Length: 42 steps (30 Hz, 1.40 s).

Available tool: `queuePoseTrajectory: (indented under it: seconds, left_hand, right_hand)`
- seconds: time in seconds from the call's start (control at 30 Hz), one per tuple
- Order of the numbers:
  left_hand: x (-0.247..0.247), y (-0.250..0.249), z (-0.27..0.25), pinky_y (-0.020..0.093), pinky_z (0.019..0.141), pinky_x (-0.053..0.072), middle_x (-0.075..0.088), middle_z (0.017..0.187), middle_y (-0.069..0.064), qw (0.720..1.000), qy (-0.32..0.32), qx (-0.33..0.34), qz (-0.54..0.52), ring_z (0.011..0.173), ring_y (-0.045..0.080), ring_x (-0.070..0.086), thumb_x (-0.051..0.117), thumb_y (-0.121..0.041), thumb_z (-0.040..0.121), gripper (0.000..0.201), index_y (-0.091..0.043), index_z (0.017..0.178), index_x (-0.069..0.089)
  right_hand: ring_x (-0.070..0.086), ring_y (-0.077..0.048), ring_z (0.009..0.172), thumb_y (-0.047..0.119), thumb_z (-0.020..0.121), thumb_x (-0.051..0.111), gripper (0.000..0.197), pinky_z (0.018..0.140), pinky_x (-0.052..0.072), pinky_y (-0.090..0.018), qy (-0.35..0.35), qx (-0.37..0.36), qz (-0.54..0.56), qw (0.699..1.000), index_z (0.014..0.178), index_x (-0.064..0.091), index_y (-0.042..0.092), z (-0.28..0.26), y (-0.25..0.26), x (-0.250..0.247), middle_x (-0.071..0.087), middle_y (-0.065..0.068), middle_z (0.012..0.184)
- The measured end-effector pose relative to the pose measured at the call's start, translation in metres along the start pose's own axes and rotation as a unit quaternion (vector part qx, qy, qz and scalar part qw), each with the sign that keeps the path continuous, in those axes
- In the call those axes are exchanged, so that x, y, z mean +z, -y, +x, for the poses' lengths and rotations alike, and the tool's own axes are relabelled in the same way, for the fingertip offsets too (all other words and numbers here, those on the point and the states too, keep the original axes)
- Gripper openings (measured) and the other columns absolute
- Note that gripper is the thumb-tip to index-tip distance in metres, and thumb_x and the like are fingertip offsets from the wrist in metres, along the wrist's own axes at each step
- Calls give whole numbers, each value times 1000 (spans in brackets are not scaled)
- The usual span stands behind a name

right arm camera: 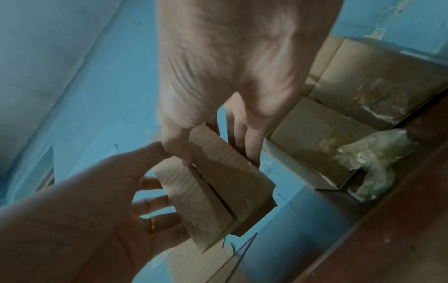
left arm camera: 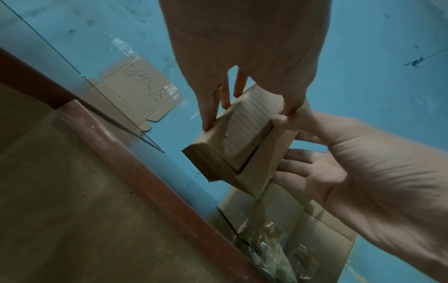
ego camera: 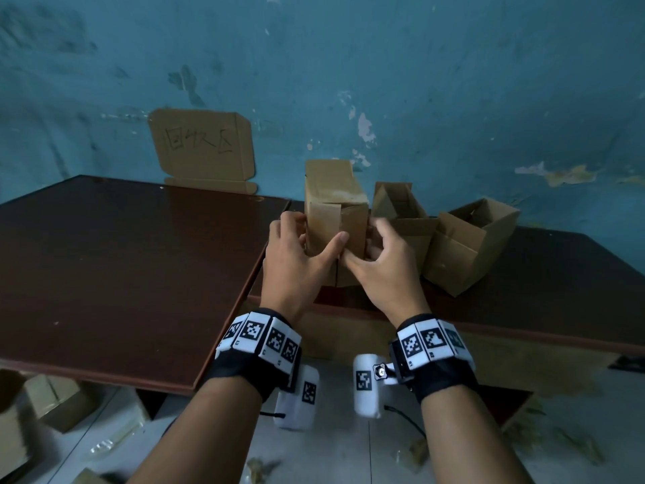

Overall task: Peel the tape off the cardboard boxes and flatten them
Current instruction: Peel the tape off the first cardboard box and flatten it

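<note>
A small brown cardboard box (ego camera: 336,204) stands upright on the table's near edge, between both hands. My left hand (ego camera: 319,232) grips it, fingers on its left side and thumb across the front. My right hand (ego camera: 363,242) grips the right side, its thumb meeting the left thumb at the front seam. In the left wrist view the box (left arm camera: 232,137) shows two end flaps slightly parted along a dark gap. The right wrist view shows the same gap in the box (right arm camera: 218,187), with my right hand (right arm camera: 218,159) pinching beside it. I cannot make out any tape on this box.
Two open cardboard boxes (ego camera: 401,211) (ego camera: 467,246) stand right of the held one. A crumpled wad of clear tape (right arm camera: 371,159) lies by them. A cardboard sign (ego camera: 204,148) leans on the blue wall. The dark left tabletop (ego camera: 122,256) is bare. More boxes (ego camera: 52,399) sit on the floor.
</note>
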<state>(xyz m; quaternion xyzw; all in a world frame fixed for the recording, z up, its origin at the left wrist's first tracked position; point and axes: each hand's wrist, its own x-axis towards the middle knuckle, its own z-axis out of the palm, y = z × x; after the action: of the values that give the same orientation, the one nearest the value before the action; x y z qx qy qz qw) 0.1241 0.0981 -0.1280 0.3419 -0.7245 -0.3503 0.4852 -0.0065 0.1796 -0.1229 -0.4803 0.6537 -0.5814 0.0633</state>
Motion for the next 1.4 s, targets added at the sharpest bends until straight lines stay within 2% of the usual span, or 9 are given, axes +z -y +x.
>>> queuePoseTrajectory:
  seconds: [0.2,0.37,0.5,0.63,0.73,0.93,1.13,1.27,1.4]
  left_hand:
    - [0,3,3,42,104,58,52,136,-4,1000,8,-2,10,123,14,61,80,-69,79,84,-22,143,54]
    - [-2,6,5,44,106,57,51,141,-6,999,27,1,25,127,14,59,72,-80,77,96,-23,151,50]
    - [-2,6,3,48,105,56,57,135,-4,998,12,19,67,123,18,63,67,-68,78,83,-22,147,54]
    - [-7,-5,1,35,80,60,75,95,-7,997,13,66,48,85,8,71,55,-40,99,41,-19,132,68]
    - [-8,-6,-1,33,53,40,61,62,-2,996,18,76,44,53,13,53,43,-27,108,30,-18,95,68]
    - [-11,-2,2,42,60,41,55,64,11,998,-9,56,20,57,25,47,40,-22,111,36,-16,77,49]
    - [-13,2,6,41,56,44,63,73,4,996,-36,47,-61,59,13,50,53,-17,110,16,-19,101,66]
    - [-9,-3,2,51,62,55,70,76,-4,993,-66,89,-35,64,18,65,55,-19,108,12,-19,105,66]
    - [-2,-10,-4,49,57,52,67,74,-3,981,-90,172,13,62,20,63,54,-16,107,11,-13,106,65]
  right_hand:
    - [70,-7,118,51,88,72,55,97,62,-38,19,-5,-38,999,139,61,35,-1,-2,0,74,15,122]
    - [61,-7,58,21,102,59,28,53,52,-27,24,-21,-64,997,130,63,21,-1,9,-8,68,6,76]
    - [52,-8,50,18,105,50,19,46,43,-26,32,-13,-104,994,123,57,18,3,6,-7,60,0,69]
    - [53,-7,52,14,105,46,20,45,41,-25,12,-11,-106,994,124,53,10,5,5,-9,57,-1,70]
    - [53,-8,56,13,105,45,21,50,41,-28,1,-10,-112,994,124,52,8,6,4,-13,56,-1,71]
    - [52,-3,60,8,103,44,32,59,42,-29,-25,11,-70,997,134,52,9,6,4,-17,54,8,76]
    - [58,24,82,3,106,45,61,67,43,1,-41,37,-6,998,161,26,21,1,14,-20,60,17,108]
    - [58,20,87,-4,98,59,102,73,49,-8,-42,6,-15,999,167,-2,41,0,16,-14,47,0,147]
    - [52,-1,116,-2,89,75,92,94,35,3,-126,-66,-161,977,163,31,30,1,21,-5,31,-11,159]
